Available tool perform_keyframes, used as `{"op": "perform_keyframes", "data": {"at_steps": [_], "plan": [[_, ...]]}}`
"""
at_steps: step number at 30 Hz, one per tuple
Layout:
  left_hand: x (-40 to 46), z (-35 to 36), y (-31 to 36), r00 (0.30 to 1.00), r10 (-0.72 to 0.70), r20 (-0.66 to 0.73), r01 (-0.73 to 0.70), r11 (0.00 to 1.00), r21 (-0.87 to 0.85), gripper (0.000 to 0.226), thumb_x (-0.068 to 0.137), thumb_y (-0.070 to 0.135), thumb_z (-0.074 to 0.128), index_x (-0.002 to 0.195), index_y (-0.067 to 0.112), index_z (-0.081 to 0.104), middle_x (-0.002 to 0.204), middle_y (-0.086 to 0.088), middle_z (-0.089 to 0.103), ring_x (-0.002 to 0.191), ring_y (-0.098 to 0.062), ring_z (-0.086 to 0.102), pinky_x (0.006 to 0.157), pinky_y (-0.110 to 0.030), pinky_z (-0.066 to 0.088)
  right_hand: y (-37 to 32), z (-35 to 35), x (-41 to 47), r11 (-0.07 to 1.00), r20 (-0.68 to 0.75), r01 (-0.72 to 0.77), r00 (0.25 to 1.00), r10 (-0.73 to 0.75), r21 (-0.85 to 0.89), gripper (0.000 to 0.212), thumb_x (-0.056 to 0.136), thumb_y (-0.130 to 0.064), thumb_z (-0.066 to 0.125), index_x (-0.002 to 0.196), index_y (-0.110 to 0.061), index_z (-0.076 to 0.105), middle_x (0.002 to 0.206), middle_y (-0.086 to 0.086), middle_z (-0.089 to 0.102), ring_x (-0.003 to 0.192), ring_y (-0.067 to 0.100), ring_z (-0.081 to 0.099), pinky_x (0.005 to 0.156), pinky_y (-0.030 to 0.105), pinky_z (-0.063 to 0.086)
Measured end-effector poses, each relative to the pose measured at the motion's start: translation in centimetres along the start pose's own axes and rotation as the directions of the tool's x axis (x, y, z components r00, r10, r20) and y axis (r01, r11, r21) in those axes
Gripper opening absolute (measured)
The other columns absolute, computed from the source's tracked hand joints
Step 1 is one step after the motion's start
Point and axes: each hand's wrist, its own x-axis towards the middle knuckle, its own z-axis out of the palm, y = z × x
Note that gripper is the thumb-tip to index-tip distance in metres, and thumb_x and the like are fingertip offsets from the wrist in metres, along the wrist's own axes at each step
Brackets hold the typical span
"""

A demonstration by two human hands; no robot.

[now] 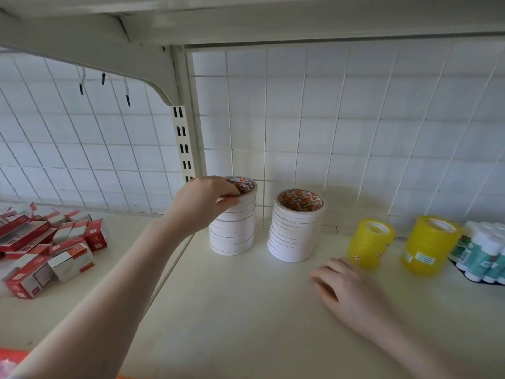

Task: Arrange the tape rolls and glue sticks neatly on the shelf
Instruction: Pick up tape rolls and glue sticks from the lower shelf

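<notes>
**Tape stacks lined up, top roll still in hand**

The left hand (203, 203) is at the top of the left white tape stack (233, 222), its fingers curled round the uppermost roll and pinching its rim. That stack stands upright at the back of the shelf (246, 310), close to the wire grid panel (328, 119) and beside the slotted upright post (182, 138). Whether the top roll is being set down or squared up I cannot tell.

The right hand (344, 285) lies palm down on the shelf with relaxed fingers, holding nothing, just in front of the first yellow tape stack (370, 243).

Along the back, from left to right, stand a second white tape stack (296, 228), apart from the first one, then the two yellow stacks, the further one (430, 246) near the right edge. Beyond it, a cluster of glue sticks (483, 250) with white caps and teal labels stands packed together; part of it is cut off by the frame.

By my reading the job is well along: the tapes are sorted by kind into four upright columns in a rough row, and the glue sticks are gathered at one end. What looks left is settling the top roll, evening the gaps between stacks, and perhaps tidying the glue sticks.

On the neighbouring shelf section to the left lies a loose heap of red and white boxes (46, 247).
</notes>
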Motion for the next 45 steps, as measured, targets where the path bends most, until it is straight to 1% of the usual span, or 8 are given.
{"op": "perform_keyframes", "data": {"at_steps": [15,20,27,30,34,37,40,45], "plan": [[0.8,-1.1,-0.5,0.983,-0.034,0.183,0.048,0.996,-0.074,0.014,0.087,0.019,0.062,0.085,0.031,0.068,0.079,0.022,0.059,0.077,-0.002,0.054,0.076,-0.022,0.04,0.1,0.1,-0.3,0.999,0.02,-0.026,0.999,0.026,0.024,0.025,0.082,-0.034,0.04,0.076,-0.028,0.063,0.077,-0.014,0.053,0.075,0.01,0.05,0.059,0.022,0.046],[1.2,-1.4,-0.5,0.972,-0.036,0.232,0.053,0.996,-0.069,0.009,0.088,0.021,0.062,0.088,0.026,0.069,0.084,0.013,0.062,0.084,-0.011,0.058,0.084,-0.032,0.048,0.0,-0.1,-0.4,0.999,0.017,-0.026,1.0,0.026,0.037,0.025,0.083,-0.033,0.04,0.077,-0.026,0.063,0.077,-0.012,0.054,0.074,0.011,0.052,0.059,0.026,0.049],[1.3,-1.4,-0.3,0.969,-0.037,0.244,0.059,0.995,-0.082,0.009,0.088,0.022,0.062,0.09,0.024,0.07,0.085,0.01,0.063,0.085,-0.013,0.058,0.085,-0.032,0.048,0.0,0.0,-0.6,1.0,0.011,-0.025,1.0,0.025,0.007,0.022,0.083,-0.033,0.04,0.08,-0.028,0.061,0.079,-0.014,0.053,0.077,0.008,0.044,0.066,0.023,0.039],[1.1,-1.5,-0.1,0.969,-0.028,0.247,0.048,0.996,-0.078,0.01,0.089,0.021,0.06,0.091,0.024,0.069,0.087,0.009,0.065,0.086,-0.013,0.059,0.085,-0.034,0.048,-0.2,-0.6,-0.6,1.0,0.045,0.006,0.999,-0.006,-0.007,0.025,0.086,-0.034,0.039,0.083,-0.027,0.063,0.081,-0.014,0.054,0.078,0.007,0.048,0.065,0.022,0.045],[-0.3,-1.0,0.3,0.992,0.02,0.122,-0.023,1.0,0.019,0.022,0.087,0.022,0.062,0.108,0.023,0.067,0.101,0.002,0.065,0.097,-0.021,0.057,0.081,-0.036,0.048,0.8,-2.3,-1.2,0.997,0.135,0.033,0.991,-0.023,-0.071,0.025,0.083,-0.038,0.043,0.091,-0.026,0.064,0.086,-0.012,0.059,0.08,0.011,0.059,0.061,0.027,0.053],[-2.6,-0.1,2.1,0.99,0.097,-0.106,-0.089,0.993,0.073,0.036,0.081,0.014,0.069,0.116,0.016,0.064,0.11,-0.003,0.065,0.102,-0.028,0.057,0.08,-0.035,0.046,2.4,-4.1,-2.7,0.989,0.132,-0.115,0.983,0.127,-0.098,0.017,0.08,-0.029,0.066,0.096,-0.022,0.065,0.092,-0.006,0.063,0.083,0.02,0.062,0.061,0.037,0.054],[-5.5,1.5,5.2,0.966,0.082,-0.244,-0.062,0.994,0.088,0.033,0.078,0.01,0.07,0.11,0.009,0.066,0.108,-0.009,0.066,0.097,-0.034,0.059,0.077,-0.041,0.049,4.3,-6.4,-5.3,0.954,0.048,-0.224,0.97,0.238,-0.201,0.027,0.068,-0.019,0.081,0.092,-0.017,0.068,0.083,-0.001,0.064,0.073,0.026,0.064,0.055,0.034,0.052],[-8.9,5.1,12.9,0.986,0.053,-0.155,-0.055,0.998,-0.008,0.038,0.081,0.03,0.058,0.112,0.01,0.064,0.105,-0.007,0.064,0.096,-0.029,0.056,0.078,-0.039,0.049,8.4,-10.8,-11.4,0.856,-0.094,-0.411,0.911,0.403,-0.314,0.026,0.068,-0.017,0.079,0.091,-0.009,0.071,0.079,0.008,0.066,0.07,0.035,0.064,0.061,0.042,0.053]]}}
